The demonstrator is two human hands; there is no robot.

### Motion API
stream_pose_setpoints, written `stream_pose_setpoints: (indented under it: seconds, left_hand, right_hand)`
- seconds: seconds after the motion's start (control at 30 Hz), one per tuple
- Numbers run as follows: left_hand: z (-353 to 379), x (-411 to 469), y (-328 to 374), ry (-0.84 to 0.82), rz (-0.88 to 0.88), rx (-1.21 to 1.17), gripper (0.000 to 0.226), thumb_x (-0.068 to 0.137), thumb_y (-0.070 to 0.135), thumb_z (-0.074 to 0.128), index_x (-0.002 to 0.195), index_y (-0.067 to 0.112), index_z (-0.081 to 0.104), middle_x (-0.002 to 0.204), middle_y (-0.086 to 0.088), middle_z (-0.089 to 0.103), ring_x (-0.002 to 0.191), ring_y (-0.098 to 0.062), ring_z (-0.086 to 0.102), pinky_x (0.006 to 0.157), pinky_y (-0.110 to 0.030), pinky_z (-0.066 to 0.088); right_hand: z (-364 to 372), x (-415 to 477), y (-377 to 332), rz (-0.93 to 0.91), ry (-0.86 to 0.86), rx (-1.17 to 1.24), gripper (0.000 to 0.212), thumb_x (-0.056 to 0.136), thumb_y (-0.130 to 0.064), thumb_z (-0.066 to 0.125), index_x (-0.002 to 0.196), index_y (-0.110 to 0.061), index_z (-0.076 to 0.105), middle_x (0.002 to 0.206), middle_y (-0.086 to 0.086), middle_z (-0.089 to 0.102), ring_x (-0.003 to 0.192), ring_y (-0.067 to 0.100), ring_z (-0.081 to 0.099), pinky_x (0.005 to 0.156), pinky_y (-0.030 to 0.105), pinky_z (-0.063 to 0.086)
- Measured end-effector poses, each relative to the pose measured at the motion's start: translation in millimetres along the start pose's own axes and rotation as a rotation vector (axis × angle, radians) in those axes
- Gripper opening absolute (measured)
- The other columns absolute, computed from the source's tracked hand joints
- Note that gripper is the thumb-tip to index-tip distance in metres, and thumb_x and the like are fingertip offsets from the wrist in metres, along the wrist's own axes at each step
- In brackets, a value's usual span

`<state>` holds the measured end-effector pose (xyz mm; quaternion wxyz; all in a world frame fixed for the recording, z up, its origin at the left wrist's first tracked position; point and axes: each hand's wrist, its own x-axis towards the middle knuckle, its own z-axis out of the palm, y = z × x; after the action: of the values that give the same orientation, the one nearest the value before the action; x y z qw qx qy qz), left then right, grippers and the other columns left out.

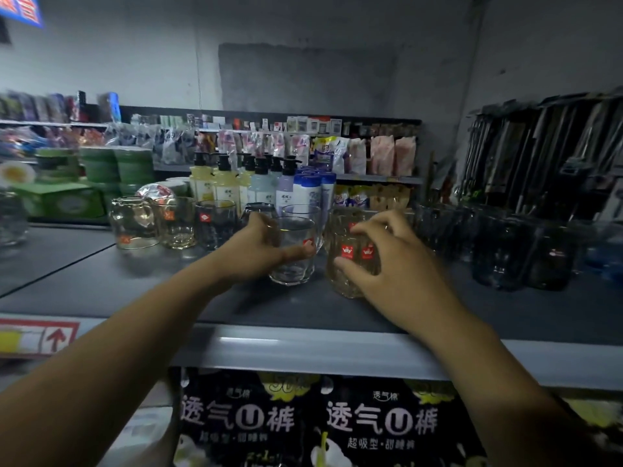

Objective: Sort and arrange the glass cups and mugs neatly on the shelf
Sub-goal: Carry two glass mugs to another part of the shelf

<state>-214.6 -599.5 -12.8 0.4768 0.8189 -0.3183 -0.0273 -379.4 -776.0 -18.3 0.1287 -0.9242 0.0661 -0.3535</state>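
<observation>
On the grey shelf (135,291) my left hand (259,251) grips a clear glass cup (292,261) with a small red sticker, thumb across its front. Beside it, my right hand (381,261) grips an amber-tinted glass cup (350,257) with red crown stickers, fingers over its rim and thumb low on its side. More glasses stand just behind these two. To the left stands a row of glass mugs (135,224) and tumblers (215,224). Dark glass cups (526,254) crowd the right side.
Pump bottles (256,183) and shampoo bottles stand behind the glasses on a lower aisle. Green boxes (57,197) sit at the left. Dark packaged items (546,153) hang at the right. Black diaper packs (303,423) fill the shelf below the grey front rail (303,348).
</observation>
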Motion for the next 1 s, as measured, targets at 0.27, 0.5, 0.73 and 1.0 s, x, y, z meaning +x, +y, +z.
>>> stream_pose_setpoints:
  seconds: [0.27,0.5,0.73,1.0]
  left_hand:
    - [-18.8,-13.9,-5.5,0.094,0.374,0.421,0.063,0.069,0.065,0.072,0.118,0.027,0.063,0.107,0.004,0.068,0.08,-0.005,0.069,0.07,-0.022,0.055]
    - [-14.4,3.5,-6.6,0.129,0.349,0.408,0.045,0.077,0.046,0.083,0.108,0.018,0.067,0.098,-0.004,0.073,0.082,-0.017,0.071,0.08,-0.037,0.058]
    - [-14.8,11.6,-9.5,0.127,0.367,0.391,0.045,0.076,0.046,0.083,0.107,0.019,0.066,0.08,0.015,0.061,0.076,-0.006,0.067,0.065,-0.016,0.047]
    - [-8.9,13.6,-22.7,0.167,0.404,0.34,0.048,0.074,0.054,0.08,0.109,0.027,0.064,0.107,0.003,0.069,0.081,-0.007,0.068,0.07,-0.017,0.052]
  right_hand:
    - [8.2,14.4,16.3,-0.004,-0.025,-0.045,0.036,0.088,-0.052,0.07,0.11,-0.026,0.059,0.111,-0.009,0.053,0.094,0.013,0.055,0.08,0.029,0.041]
    - [12.8,25.9,17.4,0.023,-0.039,-0.049,0.032,0.089,-0.046,0.073,0.108,-0.026,0.057,0.116,-0.009,0.05,0.096,0.011,0.054,0.084,0.029,0.046]
    - [21.3,31.5,19.4,0.035,-0.014,-0.044,0.033,0.089,-0.044,0.073,0.112,-0.025,0.057,0.119,-0.009,0.046,0.096,0.012,0.055,0.085,0.031,0.049]
    - [28.7,29.4,21.6,0.094,0.045,-0.005,0.055,0.088,-0.045,0.074,0.132,-0.024,0.048,0.131,-0.004,0.04,0.094,0.015,0.057,0.087,0.035,0.052]
